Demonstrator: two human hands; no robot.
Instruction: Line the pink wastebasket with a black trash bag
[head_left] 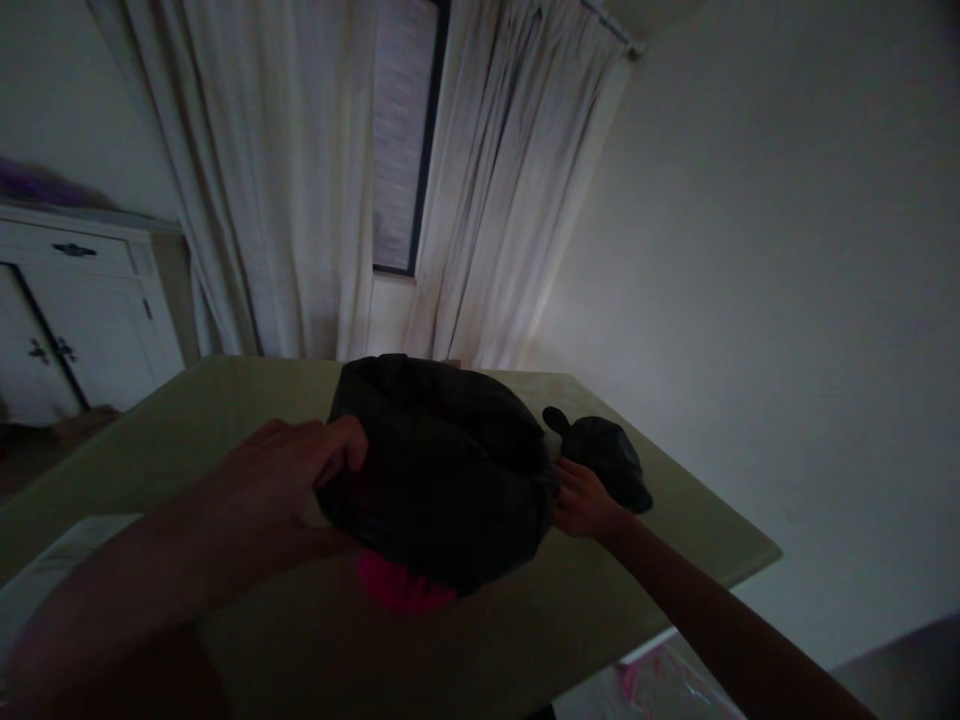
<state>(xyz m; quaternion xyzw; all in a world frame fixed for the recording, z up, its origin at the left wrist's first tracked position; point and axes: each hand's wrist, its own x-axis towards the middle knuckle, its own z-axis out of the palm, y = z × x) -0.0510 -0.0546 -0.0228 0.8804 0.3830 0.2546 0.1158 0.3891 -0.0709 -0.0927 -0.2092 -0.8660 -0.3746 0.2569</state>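
Observation:
A black plastic bag (450,500) is spread wide above the table, its mouth facing up and its inside dark. Under its near edge shows part of a bright pink object (401,588); the bag hides the rest, so its kind is unclear. My left hand (319,480) is closed on the bag's left side, thumb low and fingers over the rim. On the right, my right hand (583,500) grips the bag's edge with curled fingers. Just beyond that hand lies a second black plastic bag (604,455), bunched up with a knot-like end.
The pale green table (255,400) reaches toward the curtains (277,180) and window. A white sheet or booklet (67,550) lies at its left edge. Below the right edge is a clear plastic package with pink parts (667,680). A white cabinet (82,310) stands far left.

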